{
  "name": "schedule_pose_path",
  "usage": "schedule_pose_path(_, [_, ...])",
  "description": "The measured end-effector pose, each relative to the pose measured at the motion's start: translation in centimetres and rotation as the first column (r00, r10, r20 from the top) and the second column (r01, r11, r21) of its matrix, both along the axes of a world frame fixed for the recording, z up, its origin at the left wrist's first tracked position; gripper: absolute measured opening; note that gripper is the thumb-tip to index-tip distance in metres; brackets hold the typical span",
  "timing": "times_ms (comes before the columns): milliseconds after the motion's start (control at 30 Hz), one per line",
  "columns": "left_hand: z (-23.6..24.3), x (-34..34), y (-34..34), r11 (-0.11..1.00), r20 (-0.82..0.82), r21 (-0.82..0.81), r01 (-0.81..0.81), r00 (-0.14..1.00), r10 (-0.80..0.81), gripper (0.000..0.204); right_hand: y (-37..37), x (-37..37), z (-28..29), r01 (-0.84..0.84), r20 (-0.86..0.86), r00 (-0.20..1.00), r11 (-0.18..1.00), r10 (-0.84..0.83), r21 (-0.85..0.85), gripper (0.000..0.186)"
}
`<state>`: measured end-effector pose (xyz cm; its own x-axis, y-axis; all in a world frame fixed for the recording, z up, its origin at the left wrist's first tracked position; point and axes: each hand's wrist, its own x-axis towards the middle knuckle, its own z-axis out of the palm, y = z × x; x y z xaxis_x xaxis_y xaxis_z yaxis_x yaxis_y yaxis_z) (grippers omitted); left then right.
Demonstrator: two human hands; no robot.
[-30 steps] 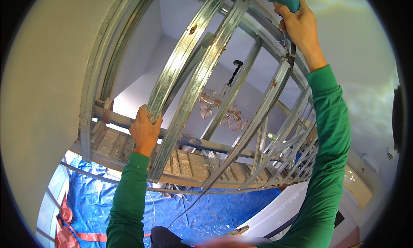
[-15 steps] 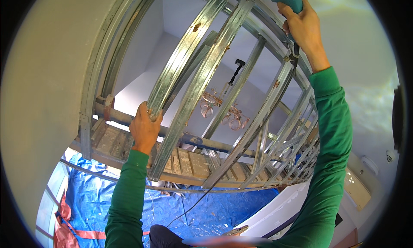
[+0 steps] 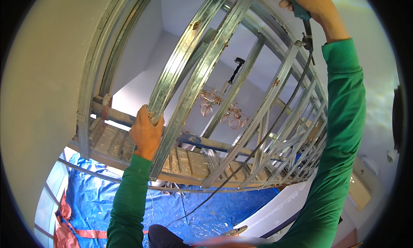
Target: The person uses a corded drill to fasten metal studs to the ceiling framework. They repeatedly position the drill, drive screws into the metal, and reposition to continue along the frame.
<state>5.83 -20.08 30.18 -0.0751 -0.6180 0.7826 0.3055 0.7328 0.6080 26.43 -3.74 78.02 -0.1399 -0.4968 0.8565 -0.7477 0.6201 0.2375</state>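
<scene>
My left hand [image 3: 147, 133] is closed around the lower end of a shiny galvanized metal stud [image 3: 184, 50], which has a rusty spot high on its face. Just right of that hand, a second metal stud [image 3: 198, 89] slants down to the lower rail. At the top edge my right hand [image 3: 316, 5] grips the teal handle of a corded power drill [image 3: 301, 10]. Most of the drill, its front end included, lies outside the picture. Its black cord [image 3: 282, 112] hangs down across the framing.
A wooden plank platform [image 3: 185, 162] and a pipe [image 3: 202, 141] run behind the studs. Blue tarpaulin [image 3: 172, 209] covers the floor below, with red sheeting [image 3: 66, 226] at left. Beyond the frame hangs a chandelier [image 3: 232, 114]. More metal framing [image 3: 297, 136] stretches away at right.
My right hand has moved up and to the right with the drill, carrying most of it out of the picture. The cord swung right. My left hand has hardly moved on the stud.
</scene>
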Motion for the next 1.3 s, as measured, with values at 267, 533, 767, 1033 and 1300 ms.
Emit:
schedule_pose_path(267, [0.5,1.0,0.2,1.000,0.015,-0.003,0.013,1.000,-0.013,0.062,0.5,-0.3,0.4,0.035,-0.087,0.996,0.999,-0.033,0.023,0.024])
schedule_pose_path(533, [0.9,1.6,0.4,0.997,0.094,0.025,0.075,0.993,-0.077,0.065,0.8,-0.7,0.1,0.012,-0.110,0.994,1.000,-0.013,-0.005,0.025])
schedule_pose_path(767, [0.8,3.6,0.2,0.992,0.114,0.044,0.122,0.985,-0.127,0.069,1.5,-1.1,-0.3,0.095,-0.228,0.968,0.995,-0.101,-0.039,0.028])
schedule_pose_path(1033, [-2.5,7.7,-1.5,0.998,0.220,0.042,0.041,0.974,-0.049,0.065,4.5,-4.0,-1.9,-0.056,-0.294,0.955,0.996,0.032,-0.075,0.033])
schedule_pose_path(1300, [-9.5,16.9,-2.0,0.980,0.353,0.195,0.038,0.929,-0.106,0.050,13.2,-8.2,-8.1,-0.119,-0.161,0.983,0.966,0.083,-0.229,0.051])
